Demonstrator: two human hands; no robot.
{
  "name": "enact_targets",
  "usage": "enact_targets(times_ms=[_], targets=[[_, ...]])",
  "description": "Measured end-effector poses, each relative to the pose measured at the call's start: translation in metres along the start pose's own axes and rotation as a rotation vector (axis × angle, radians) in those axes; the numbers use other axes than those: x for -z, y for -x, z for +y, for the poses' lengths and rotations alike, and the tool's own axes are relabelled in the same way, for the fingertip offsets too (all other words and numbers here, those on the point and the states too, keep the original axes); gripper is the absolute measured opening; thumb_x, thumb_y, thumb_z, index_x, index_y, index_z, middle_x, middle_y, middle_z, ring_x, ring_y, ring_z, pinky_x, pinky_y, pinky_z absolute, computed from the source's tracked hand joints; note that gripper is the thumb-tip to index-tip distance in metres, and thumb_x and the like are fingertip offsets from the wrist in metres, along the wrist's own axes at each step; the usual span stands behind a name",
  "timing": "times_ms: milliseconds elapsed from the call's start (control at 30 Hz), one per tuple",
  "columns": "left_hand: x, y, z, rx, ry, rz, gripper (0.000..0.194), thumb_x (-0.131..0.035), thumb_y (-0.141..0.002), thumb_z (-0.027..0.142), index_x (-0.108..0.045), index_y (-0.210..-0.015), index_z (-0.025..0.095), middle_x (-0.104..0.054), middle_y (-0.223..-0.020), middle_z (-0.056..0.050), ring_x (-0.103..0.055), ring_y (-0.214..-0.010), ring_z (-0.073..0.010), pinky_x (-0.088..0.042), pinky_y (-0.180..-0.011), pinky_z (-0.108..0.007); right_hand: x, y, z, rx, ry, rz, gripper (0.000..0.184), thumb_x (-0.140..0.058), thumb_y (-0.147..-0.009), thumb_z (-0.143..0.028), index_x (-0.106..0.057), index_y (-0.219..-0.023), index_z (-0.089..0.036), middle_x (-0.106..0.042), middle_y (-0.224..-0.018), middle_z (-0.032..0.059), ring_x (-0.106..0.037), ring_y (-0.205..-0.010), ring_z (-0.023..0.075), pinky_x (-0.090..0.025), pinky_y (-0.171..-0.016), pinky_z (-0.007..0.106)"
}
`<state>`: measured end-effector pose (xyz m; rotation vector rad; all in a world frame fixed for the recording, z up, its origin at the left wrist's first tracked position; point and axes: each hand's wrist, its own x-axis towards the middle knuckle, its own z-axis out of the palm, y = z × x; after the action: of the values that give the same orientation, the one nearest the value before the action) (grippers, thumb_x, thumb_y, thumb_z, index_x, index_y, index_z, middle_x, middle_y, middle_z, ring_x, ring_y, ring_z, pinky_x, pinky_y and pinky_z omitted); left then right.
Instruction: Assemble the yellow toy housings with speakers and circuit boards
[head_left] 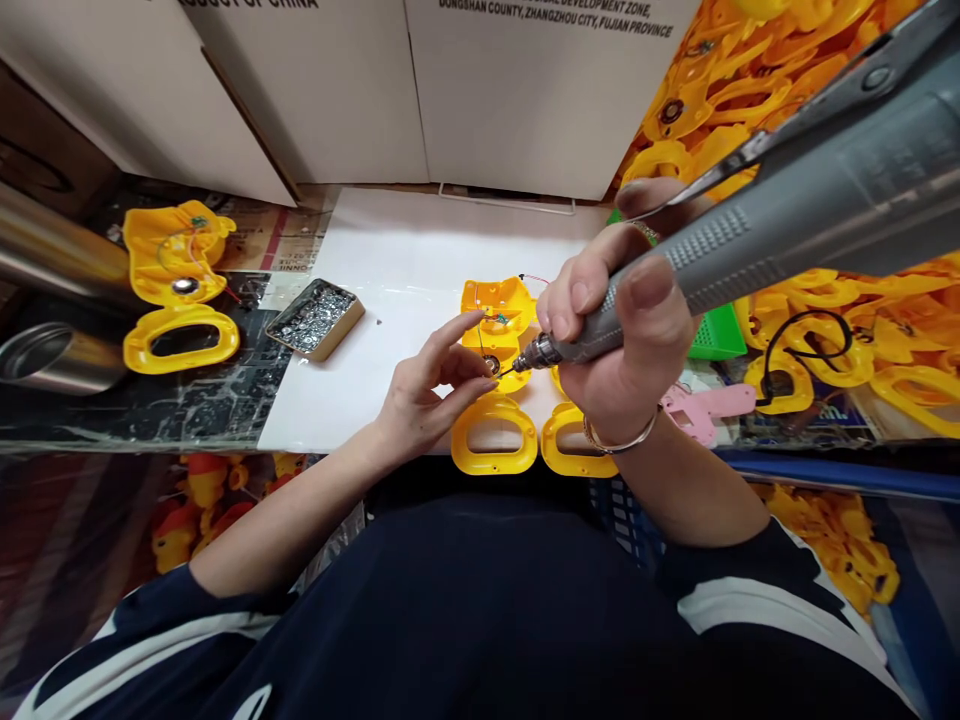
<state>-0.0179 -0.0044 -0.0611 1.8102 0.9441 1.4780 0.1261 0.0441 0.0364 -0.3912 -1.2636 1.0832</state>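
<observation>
My right hand (626, 330) is wrapped round a grey electric screwdriver (742, 235), whose bit points down and left. The bit's tip is over a yellow plastic housing half (499, 300) with a green circuit board, thin wires and a round metal part inside. My left hand (435, 385) is beside that housing, index finger raised, thumb and another finger close together near the bit tip; anything between them is too small to make out. The housing's looped handle (495, 470) lies towards me. A second yellow loop handle (555, 465) sits to its right, its upper part hidden behind my right hand.
A small box of screws (315, 318) stands left on the white sheet (382, 235). Further left are another yellow housing (180, 260) and a steel cup (64, 358). At right are a green basket (720, 335), a pink plastic piece (709, 408) and piled yellow housings (810, 350). White cartons (517, 100) stand behind.
</observation>
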Motion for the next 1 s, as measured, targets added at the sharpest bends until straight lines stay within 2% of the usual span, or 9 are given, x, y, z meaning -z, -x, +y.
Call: enact_targets(times_ms=[167,267,333,467,600,800,1000], targets=[[0.002,0.001,-0.002,0.114,-0.046,0.037,0.054,-0.066,-0.085,0.012,-0.05,-0.137,0.021,-0.068,-0.082,0.0,-0.065,-0.072,-0.0102,-0.055,-0.063,-0.019,0.01,-0.002,0.016,0.061,0.006,-0.039,0.031,-0.073,-0.078,-0.046,-0.058,-0.102,-0.032,-0.045,-0.065,-0.0082,-0.042,-0.043,0.0077,-0.035,-0.04,0.024],[0.004,0.002,-0.002,0.145,-0.067,0.054,0.039,-0.066,-0.086,0.014,-0.059,-0.124,0.019,-0.068,-0.084,0.0,-0.065,-0.071,-0.0092,-0.054,-0.063,-0.019,0.02,-0.002,0.031,0.057,0.042,-0.066,0.029,-0.072,-0.08,-0.042,-0.059,-0.105,-0.034,-0.05,-0.065,-0.0079,-0.044,-0.044,0.0088,-0.037,-0.042,0.025],[0.005,0.004,-0.003,0.157,-0.088,0.063,0.034,-0.066,-0.085,0.015,-0.062,-0.119,0.018,-0.069,-0.085,-0.001,-0.065,-0.07,-0.0089,-0.054,-0.062,-0.018,0.025,-0.001,0.04,0.035,0.103,-0.048,0.03,-0.072,-0.08,-0.045,-0.057,-0.103,-0.034,-0.051,-0.064,-0.0076,-0.045,-0.045,0.0099,-0.038,-0.044,0.027],[0.004,0.005,-0.003,0.168,-0.119,0.068,0.031,-0.066,-0.085,0.017,-0.064,-0.116,0.017,-0.071,-0.085,-0.002,-0.066,-0.07,-0.0095,-0.053,-0.06,-0.018,0.029,0.001,0.054,0.013,0.155,-0.013,0.032,-0.072,-0.078,-0.049,-0.055,-0.101,-0.035,-0.051,-0.062,-0.0073,-0.044,-0.044,0.0113,-0.039,-0.044,0.029],[0.002,0.004,-0.003,0.158,-0.133,0.062,0.028,-0.066,-0.085,0.017,-0.065,-0.113,0.016,-0.072,-0.086,-0.003,-0.066,-0.068,-0.0095,-0.053,-0.059,-0.018,0.029,0.002,0.062,0.053,0.123,-0.043,0.03,-0.072,-0.078,-0.048,-0.057,-0.102,-0.037,-0.048,-0.058,-0.0085,-0.039,-0.041,0.0112,-0.034,-0.04,0.028],[0.0,0.003,-0.005,0.143,-0.168,0.02,0.028,-0.065,-0.085,0.013,-0.066,-0.112,0.016,-0.074,-0.087,-0.003,-0.053,-0.052,-0.0042,-0.047,-0.052,-0.016,0.033,0.004,0.064,-0.033,0.299,-0.04,0.038,-0.066,-0.077,-0.061,-0.053,-0.103,-0.037,-0.051,-0.062,-0.0067,-0.043,-0.047,0.0134,-0.039,-0.045,0.03],[0.0,0.003,-0.005,0.183,-0.15,-0.016,0.024,-0.062,-0.087,0.016,-0.067,-0.111,0.016,-0.074,-0.091,-0.005,-0.064,-0.066,-0.0084,-0.053,-0.059,-0.018,0.032,0.005,0.063,-0.044,0.279,-0.016,0.04,-0.068,-0.075,-0.06,-0.054,-0.105,-0.038,-0.051,-0.064,-0.0067,-0.043,-0.046,0.0126,-0.041,-0.046,0.03]])
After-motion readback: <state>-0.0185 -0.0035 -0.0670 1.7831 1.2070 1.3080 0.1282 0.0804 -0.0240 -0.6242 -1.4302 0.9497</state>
